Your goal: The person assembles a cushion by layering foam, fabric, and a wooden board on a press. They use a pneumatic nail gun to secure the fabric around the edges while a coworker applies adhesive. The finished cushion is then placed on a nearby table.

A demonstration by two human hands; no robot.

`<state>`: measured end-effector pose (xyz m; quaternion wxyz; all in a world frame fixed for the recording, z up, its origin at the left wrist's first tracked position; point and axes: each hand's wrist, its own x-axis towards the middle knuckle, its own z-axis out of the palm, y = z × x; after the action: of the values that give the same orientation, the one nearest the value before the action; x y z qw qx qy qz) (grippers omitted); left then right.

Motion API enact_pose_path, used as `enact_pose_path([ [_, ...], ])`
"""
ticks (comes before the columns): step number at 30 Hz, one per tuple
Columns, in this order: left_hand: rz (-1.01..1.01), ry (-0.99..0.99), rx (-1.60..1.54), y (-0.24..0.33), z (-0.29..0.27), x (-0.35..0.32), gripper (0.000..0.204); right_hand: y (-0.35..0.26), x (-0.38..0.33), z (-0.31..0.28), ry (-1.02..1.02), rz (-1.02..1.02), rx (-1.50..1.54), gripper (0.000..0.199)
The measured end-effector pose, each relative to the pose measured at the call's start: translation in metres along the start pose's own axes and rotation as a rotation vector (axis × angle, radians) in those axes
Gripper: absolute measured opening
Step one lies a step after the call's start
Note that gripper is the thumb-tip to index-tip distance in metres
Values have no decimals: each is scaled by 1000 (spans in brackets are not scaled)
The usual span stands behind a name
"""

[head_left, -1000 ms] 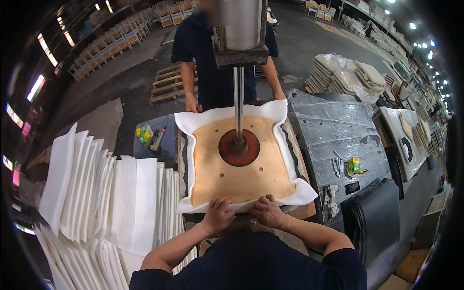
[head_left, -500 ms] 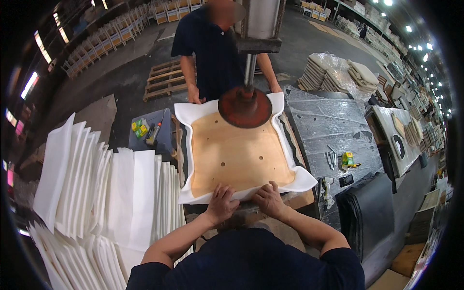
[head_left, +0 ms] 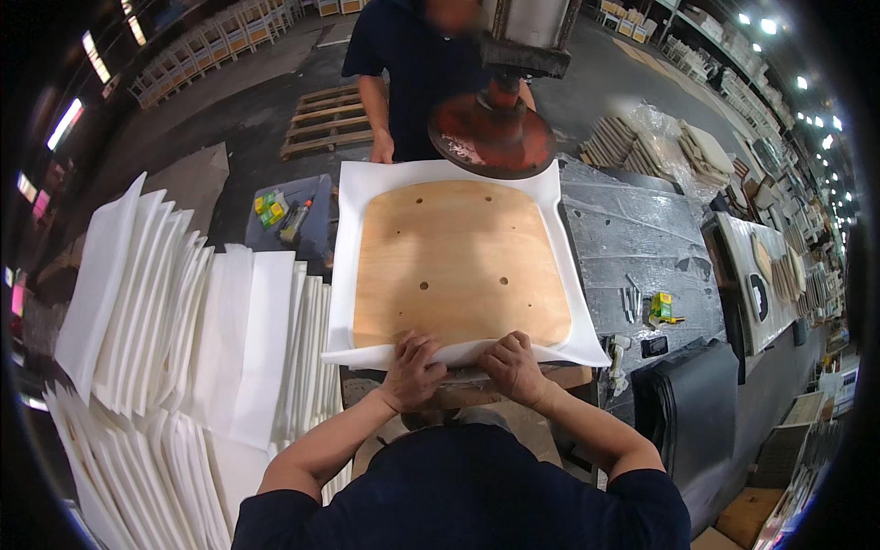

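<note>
A tan plywood seat panel (head_left: 463,238) with several holes lies on a white foam sheet (head_left: 344,266) that extends past it on all sides. My left hand (head_left: 414,373) has its fingers curled over the foam's near edge, left of the middle. Close by on the same edge, my right hand (head_left: 513,368) grips the foam, its knuckles by the panel's front rim. A round red press plate (head_left: 493,136) hangs over the far right part of the panel. Across from me, a co-worker's hand (head_left: 382,147) is at the foam's far left edge; the other hand is hidden behind the press.
Stacked white foam sheets (head_left: 229,339) stand at left, below a grey bin (head_left: 316,220) of small boxes and tools. On the right, a plastic-covered table (head_left: 632,229) holds metal rods, a yellow-green box (head_left: 661,307) and a phone (head_left: 654,346). Black sheets (head_left: 697,394) hang off its near end.
The press plate has risen off the panel. The foam's side edges, bunched up before, now lie flatter, and the dark strips beside them are covered. My hands keep their hold on the near edge.
</note>
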<state>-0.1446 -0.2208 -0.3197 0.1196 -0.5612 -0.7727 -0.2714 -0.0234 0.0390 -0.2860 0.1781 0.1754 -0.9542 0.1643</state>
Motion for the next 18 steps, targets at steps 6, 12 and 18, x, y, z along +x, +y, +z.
enact_pose_path([
  [6,-102,-19,35,14,-9,1,16,0,-4,9,9,-21,49,18],
  [12,-705,8,-290,103,-37,-53,21,2,4,-16,-145,109,184,41],
  [18,-1372,254,-1223,101,64,-66,37,-7,36,-15,-224,-126,88,64],
])
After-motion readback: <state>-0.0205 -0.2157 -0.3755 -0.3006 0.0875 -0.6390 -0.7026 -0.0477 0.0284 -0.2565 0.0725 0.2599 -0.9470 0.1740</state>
